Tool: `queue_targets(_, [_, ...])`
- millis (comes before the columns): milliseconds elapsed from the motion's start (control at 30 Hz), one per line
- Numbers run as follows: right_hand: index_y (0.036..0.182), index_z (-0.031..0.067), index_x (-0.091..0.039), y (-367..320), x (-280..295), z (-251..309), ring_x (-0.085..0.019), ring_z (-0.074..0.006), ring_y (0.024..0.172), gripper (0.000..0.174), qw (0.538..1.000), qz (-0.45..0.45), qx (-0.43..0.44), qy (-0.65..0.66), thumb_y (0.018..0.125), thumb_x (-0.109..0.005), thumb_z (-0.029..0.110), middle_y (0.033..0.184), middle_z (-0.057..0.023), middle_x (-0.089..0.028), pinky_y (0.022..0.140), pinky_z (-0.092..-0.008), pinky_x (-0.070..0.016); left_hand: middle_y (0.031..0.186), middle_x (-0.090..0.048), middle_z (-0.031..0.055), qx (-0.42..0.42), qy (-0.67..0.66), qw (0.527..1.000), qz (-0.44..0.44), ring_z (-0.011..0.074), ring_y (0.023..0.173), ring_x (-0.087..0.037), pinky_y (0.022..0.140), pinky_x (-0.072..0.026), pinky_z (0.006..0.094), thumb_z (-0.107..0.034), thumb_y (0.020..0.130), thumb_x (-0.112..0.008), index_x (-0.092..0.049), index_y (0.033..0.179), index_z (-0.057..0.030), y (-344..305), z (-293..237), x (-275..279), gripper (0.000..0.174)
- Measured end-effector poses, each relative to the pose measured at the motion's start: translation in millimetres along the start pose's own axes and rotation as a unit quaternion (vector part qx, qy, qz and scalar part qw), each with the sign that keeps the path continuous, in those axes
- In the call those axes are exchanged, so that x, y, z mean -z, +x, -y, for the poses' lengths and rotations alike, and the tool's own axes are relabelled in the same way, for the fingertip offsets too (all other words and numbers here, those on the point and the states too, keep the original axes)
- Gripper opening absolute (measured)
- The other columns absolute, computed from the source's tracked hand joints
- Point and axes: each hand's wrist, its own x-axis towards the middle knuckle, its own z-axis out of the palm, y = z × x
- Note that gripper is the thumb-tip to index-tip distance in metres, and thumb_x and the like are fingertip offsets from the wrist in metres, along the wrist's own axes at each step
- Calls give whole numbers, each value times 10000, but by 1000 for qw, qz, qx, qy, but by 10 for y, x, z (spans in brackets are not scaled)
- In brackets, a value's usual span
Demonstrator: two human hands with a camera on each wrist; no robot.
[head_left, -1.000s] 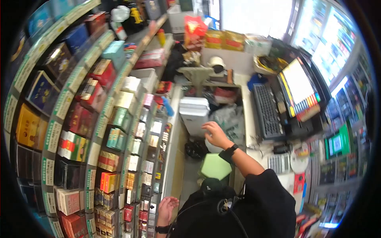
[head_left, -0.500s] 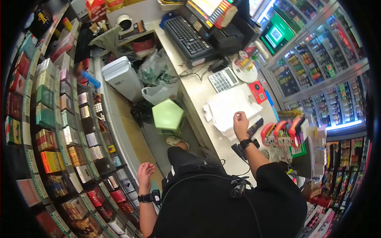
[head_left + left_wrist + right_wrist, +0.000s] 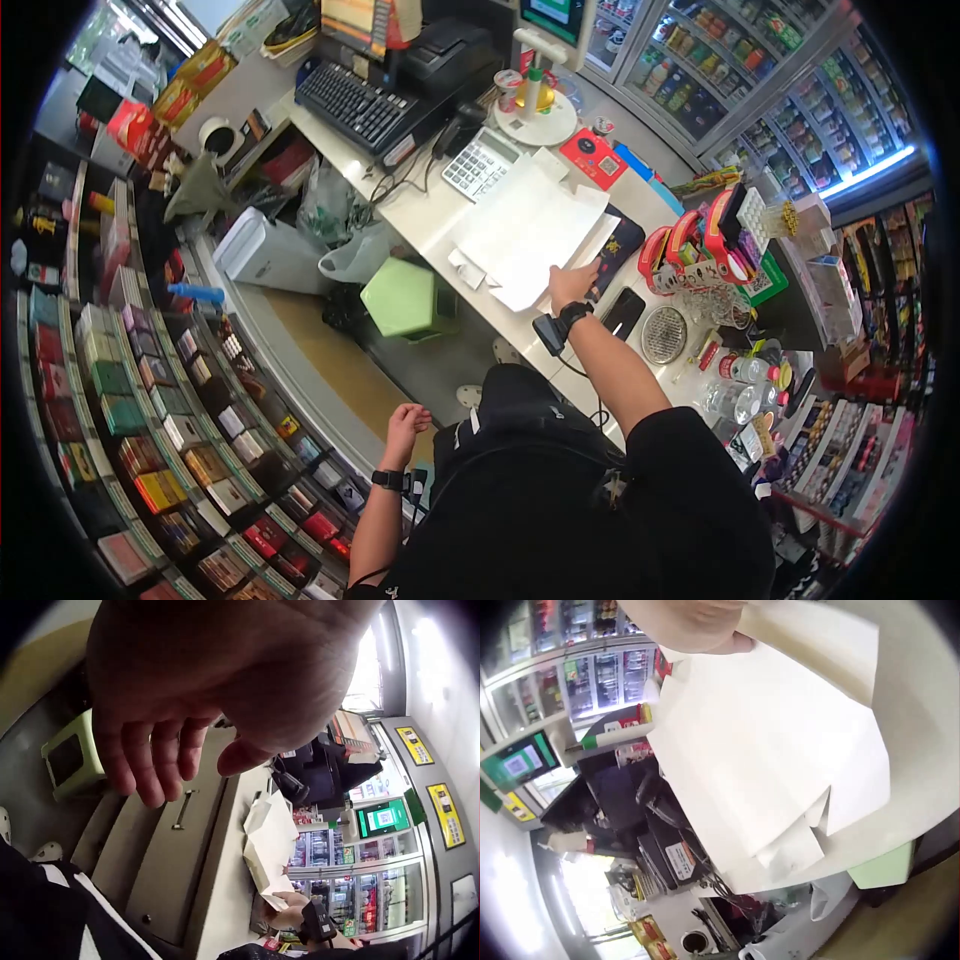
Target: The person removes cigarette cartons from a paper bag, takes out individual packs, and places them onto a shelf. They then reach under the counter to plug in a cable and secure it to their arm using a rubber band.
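Observation:
An unfolded white cardboard sheet (image 3: 535, 225) with creased flaps lies on the counter (image 3: 425, 215). My right hand (image 3: 573, 285) is at its near edge. In the right wrist view, the thumb lies against the sheet (image 3: 742, 742), and the curled fingers are partly cut off by the frame's top. My left hand (image 3: 406, 428) hangs beside the body, away from the counter. Its fingers (image 3: 154, 761) are loosely bent and hold nothing. Right of the right hand are a dark pouch (image 3: 620, 240) and a black phone (image 3: 625, 312).
A calculator (image 3: 482, 163) and keyboard (image 3: 355, 105) stand farther back on the counter. Red-trimmed holders (image 3: 690, 245) and plastic bottles (image 3: 740, 385) crowd the right side. A green stool (image 3: 400, 298) stands on the floor, with shelves of small boxes (image 3: 125, 415) at left.
The view has swung right, from the shelves to the counter. My right hand has gone from above the stool to the white sheet's near edge. The left hand stays low at my side.

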Motion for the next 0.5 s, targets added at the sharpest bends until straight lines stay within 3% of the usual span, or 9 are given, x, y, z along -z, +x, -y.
queue_targets(100, [1272,-95,-387,147,34,-183,-543,-378,1126,637,987,68,-63,133,732,-681,68,1172,-275,-552,991,-401,-403,952,-664,72,-11,23,999,31,161,847,-641,742,-499,280,-221,961,-543,-585,1030,-59,188,-251,-325,181])
queue_targets(167, [1168,-101,-480,174,122,-227,-585,-342,1062,440,968,154,-43,195,776,-630,32,1108,-248,-595,926,-388,-444,960,-655,68,-19,47,997,65,169,855,-633,754,-495,280,-199,957,-547,-581,1037,-55,308,-508,-620,168])
queue_targets(200, [1180,-100,-474,145,178,-262,-590,-323,1053,424,962,165,-39,214,797,-608,21,1117,-233,-598,919,-381,-451,960,-655,68,-19,54,996,67,169,855,-633,754,-495,280,-199,957,-547,-581,1037,-55,359,-633,-739,168])
queue_targets(267, [1205,-99,-462,41,359,-217,-601,-286,1036,394,949,188,-34,252,838,-563,1,1133,-204,-604,906,-367,-465,967,-650,66,-163,76,977,114,174,879,-631,781,-498,293,-173,929,-602,-576,1060,-28,473,-938,-981,197])
queue_targets(300, [1228,-84,-450,-27,517,-195,-590,-295,1050,397,952,184,88,229,852,-539,9,1140,-210,-600,910,-371,-453,967,-650,66,-163,81,976,119,174,879,-631,781,-498,293,-173,929,-602,-576,1060,-28,500,-1127,-1068,197])
queue_targets(333, [1250,-68,-438,-115,701,-106,-578,-304,1064,401,941,177,209,201,866,-514,18,1147,-216,-596,914,-375,-442,1018,-637,85,-257,160,948,96,189,920,-617,817,-491,304,-168,892,-653,-565,1086,-11,407,-1444,-1188,264])
queue_targets(400, [1300,-55,-388,-225,1080,-43,-561,-298,1104,428,931,221,250,147,899,-497,48,1173,-207,-580,943,-375,-433,1121,-606,119,-433,292,853,13,219,1014,-589,893,-470,339,-183,830,-731,-521,1180,20,364,-1984,-1377,456])
queue_targets(433, [1321,-47,-391,-327,1324,75,-560,-294,1122,430,915,271,239,181,917,-496,56,1174,-202,-582,969,-371,-424,1173,-589,133,-513,344,785,-44,234,1067,-575,934,-456,362,-203,805,-759,-487,1248,35,428,-2190,-1445,572])
queue_targets(500, [1323,-37,-423,-490,1725,206,-563,-227,1106,420,878,363,221,219,932,-520,77,1176,-165,-593,959,-340,-436,1203,-583,131,-503,295,810,-59,238,1113,-557,963,-439,372,-194,781,-775,-458,1292,30,807,-2397,-1529,641])
